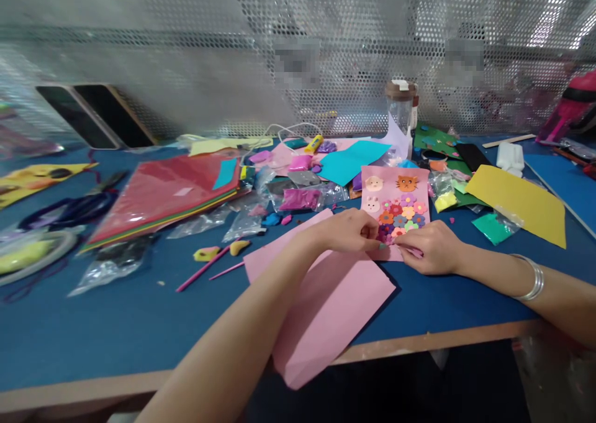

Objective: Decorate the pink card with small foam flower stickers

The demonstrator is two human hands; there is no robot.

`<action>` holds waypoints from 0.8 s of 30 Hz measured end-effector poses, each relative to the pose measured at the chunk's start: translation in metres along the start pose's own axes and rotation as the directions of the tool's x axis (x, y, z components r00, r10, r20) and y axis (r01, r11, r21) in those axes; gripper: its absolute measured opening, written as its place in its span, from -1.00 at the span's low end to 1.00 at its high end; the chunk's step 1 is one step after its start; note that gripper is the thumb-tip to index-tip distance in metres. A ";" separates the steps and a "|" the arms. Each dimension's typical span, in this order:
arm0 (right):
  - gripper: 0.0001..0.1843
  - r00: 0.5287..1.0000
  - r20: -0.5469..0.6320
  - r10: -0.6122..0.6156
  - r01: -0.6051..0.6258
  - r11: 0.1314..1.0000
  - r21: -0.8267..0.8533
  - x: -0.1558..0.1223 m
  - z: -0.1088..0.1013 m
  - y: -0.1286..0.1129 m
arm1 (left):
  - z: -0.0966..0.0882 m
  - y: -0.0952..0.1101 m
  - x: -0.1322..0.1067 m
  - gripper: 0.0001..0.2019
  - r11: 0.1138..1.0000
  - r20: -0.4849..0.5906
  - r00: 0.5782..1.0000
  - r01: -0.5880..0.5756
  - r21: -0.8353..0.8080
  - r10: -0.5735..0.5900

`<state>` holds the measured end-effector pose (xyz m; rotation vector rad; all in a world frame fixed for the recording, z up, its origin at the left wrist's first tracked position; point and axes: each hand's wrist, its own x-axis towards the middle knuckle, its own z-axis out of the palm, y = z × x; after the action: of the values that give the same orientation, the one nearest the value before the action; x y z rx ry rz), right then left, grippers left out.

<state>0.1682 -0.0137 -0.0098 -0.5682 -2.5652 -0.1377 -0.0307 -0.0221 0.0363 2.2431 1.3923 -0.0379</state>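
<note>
A pink foam sheet (pixel 395 176) lies on the blue table, carrying animal-face stickers along its top and left and several colourful flower stickers (pixel 408 212) below. My left hand (pixel 350 230) is at its lower left corner, fingers curled and pressed together; a small teal spot shows at the fingertips, and what they hold is hidden. From the right, my right hand (pixel 432 249) reaches the lower right corner with thumb and fingers pinched; a bit of pink shows there, too small to name. Under my left forearm rests a larger folded pink sheet (pixel 333 314), overhanging the table's front edge.
Left of the hands are coloured sheets in a plastic sleeve (pixel 172 190), scissors (pixel 105 184) and a pink stick (pixel 202 271). Behind lie clay packets (pixel 300 199) and a blue sheet (pixel 356 162). A lidded bottle (pixel 399 106) stands near the perforated metal wall. A yellow sheet (pixel 521 202) lies right.
</note>
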 end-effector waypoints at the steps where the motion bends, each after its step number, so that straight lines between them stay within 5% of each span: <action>1: -0.80 1.000 0.003 0.004 -0.004 1.000 0.007 0.000 0.000 0.000 | 0.000 0.000 0.000 -0.79 1.000 -0.013 1.000 0.008 0.010 -0.008; 12: -0.71 0.989 -0.008 0.145 -0.144 0.989 0.024 0.000 0.000 0.003 | 0.010 0.002 0.006 -0.51 0.980 -0.154 0.987 0.072 0.183 -0.044; 24: -0.70 0.972 0.076 0.222 -0.223 0.975 0.015 0.002 -0.002 0.009 | 0.009 0.003 0.008 -0.53 0.976 -0.127 0.989 0.104 0.192 -0.081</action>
<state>0.1712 -0.0049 -0.0074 -0.8611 -2.5478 -0.0085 -0.0219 -0.0205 0.0276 2.3731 1.6198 -0.0800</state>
